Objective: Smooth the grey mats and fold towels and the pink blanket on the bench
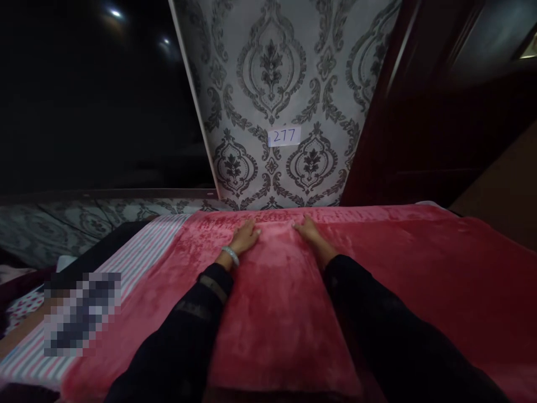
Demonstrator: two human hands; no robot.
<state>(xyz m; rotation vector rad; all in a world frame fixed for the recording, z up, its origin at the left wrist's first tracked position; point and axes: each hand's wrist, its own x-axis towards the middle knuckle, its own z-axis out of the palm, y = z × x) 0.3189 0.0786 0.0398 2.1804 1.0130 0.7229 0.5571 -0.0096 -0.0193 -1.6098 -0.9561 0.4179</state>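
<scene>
A red plush blanket (pixel 285 313) is spread in front of me, with a fold line running across near its far edge. My left hand (pixel 244 237) lies on the blanket near that edge, palm down with the fingers apart. A light-coloured bracelet (pixel 230 256) circles its wrist. Slightly to the right, my right hand (pixel 308 229) rests on the same part of the blanket, its thumb stretched toward the left. Red fabric shows between the two hands, and both arms are in dark sleeves.
A striped cloth (pixel 145 252) shows along the blanket's left side. At the left edge is part of a forearm (pixel 27 330) beside a pixelated patch. Behind stand a patterned wall (pixel 272 101) with a "277" paper label (pixel 284 136), a large black screen (pixel 92 106) and dark wooden furniture (pixel 423 129).
</scene>
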